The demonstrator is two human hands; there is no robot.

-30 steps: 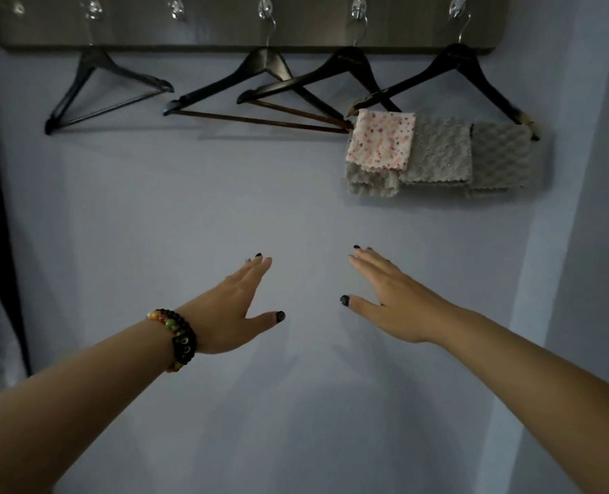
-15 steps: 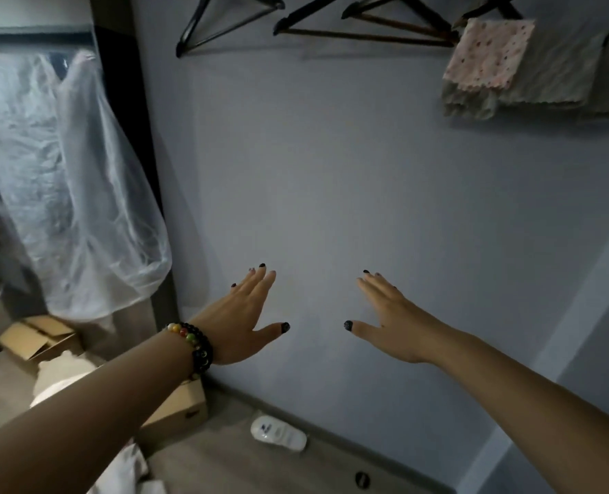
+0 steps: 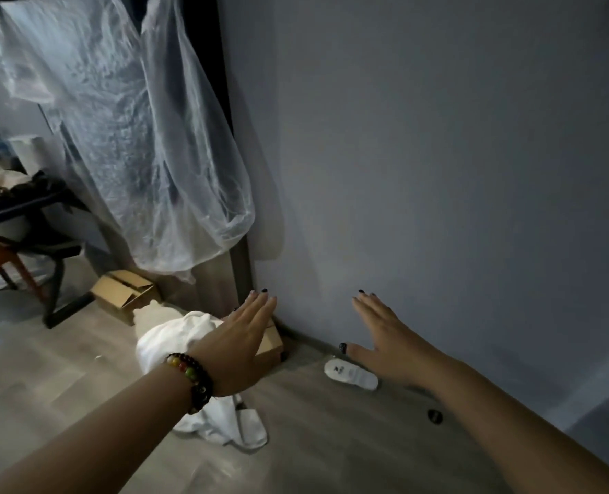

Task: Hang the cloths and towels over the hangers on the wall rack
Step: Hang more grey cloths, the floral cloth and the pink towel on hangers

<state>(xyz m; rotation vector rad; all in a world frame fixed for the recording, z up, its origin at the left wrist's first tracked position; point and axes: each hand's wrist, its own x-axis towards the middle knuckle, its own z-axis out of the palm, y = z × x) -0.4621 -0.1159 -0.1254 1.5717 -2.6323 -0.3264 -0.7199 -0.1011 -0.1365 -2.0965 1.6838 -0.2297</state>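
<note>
My left hand (image 3: 240,342), with a beaded bracelet at the wrist, is stretched out flat and holds nothing. It hovers over a heap of white cloth (image 3: 174,342) lying on the floor, part of which trails out below my wrist. My right hand (image 3: 390,342) is also flat, fingers apart and empty, held out in front of the grey wall. The wall rack, its hangers and the hung cloths are out of view above the frame.
A cardboard box (image 3: 123,293) lies open on the floor by a dark post draped with clear plastic sheeting (image 3: 135,137). A second box (image 3: 270,342) sits behind my left hand. A white slipper (image 3: 349,374) lies at the wall's foot. A black table (image 3: 21,208) stands at the left.
The view has swung down and to the left, from the rack and hangers to the floor. Both hands have stayed outstretched and empty, and the white cloth heap has come into view under the left one.
</note>
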